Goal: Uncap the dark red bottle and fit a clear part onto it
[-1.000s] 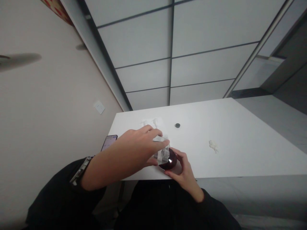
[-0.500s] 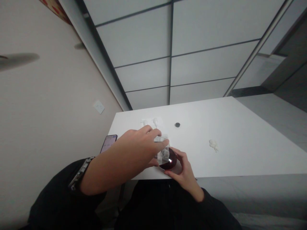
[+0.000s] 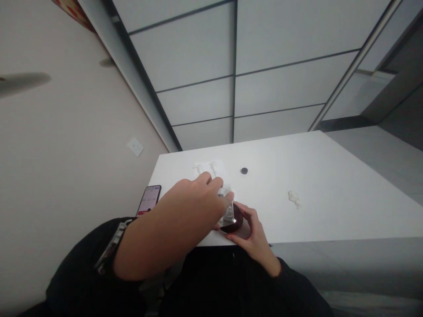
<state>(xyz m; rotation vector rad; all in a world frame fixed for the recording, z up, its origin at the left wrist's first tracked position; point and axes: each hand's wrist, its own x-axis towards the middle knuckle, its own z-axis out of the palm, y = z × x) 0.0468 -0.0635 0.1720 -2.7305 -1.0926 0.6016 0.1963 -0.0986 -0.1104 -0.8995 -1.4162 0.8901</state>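
At the table's near edge my right hand [image 3: 253,233] curls round the right side of a glossy, dark red round object [image 3: 236,223], thumb in front and fingers behind. My left hand [image 3: 211,193] reaches across from the left, its fingers closed on a clear, crinkled plastic piece [image 3: 228,215]. That plastic lies against the left side of the red object; whether it is stuck on or only touching, I cannot tell. Part of the red object and the left hand's lower fingers are hidden behind the left hand and the plastic.
On the white table [image 3: 330,176] a small dark disc [image 3: 244,171] lies beyond my hands. A crumpled whitish scrap [image 3: 293,199] is to the right. Pale scraps [image 3: 213,166] rest on a white sheet at the back left. A lit phone [image 3: 149,200] lies at the left edge by the wall.
My left hand and forearm have shifted slightly right and down, covering more of the red object's left side. The right hand keeps its hold. More of the phone shows.
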